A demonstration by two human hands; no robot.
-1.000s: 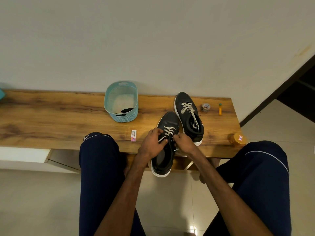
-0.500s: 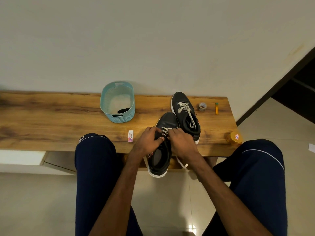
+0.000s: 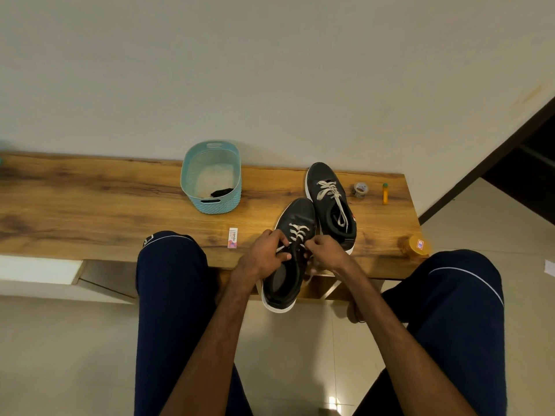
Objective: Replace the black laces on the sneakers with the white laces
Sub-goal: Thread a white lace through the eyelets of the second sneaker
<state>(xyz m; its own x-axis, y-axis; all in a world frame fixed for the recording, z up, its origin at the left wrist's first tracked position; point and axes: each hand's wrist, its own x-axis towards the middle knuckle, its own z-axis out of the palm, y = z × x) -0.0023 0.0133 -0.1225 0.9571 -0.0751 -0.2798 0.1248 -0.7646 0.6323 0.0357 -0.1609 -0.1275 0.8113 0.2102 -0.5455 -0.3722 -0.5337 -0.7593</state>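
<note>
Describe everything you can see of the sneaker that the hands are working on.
The near sneaker is black and leather-like, with a white sole. It points toe toward the wall, its heel overhanging the front edge of the wooden bench. A white lace crosses its front eyelets; the rear ones are hidden by the hands. The left hand and right hand pinch the lace on either side. Its toe seems to touch the second sneaker.
</note>
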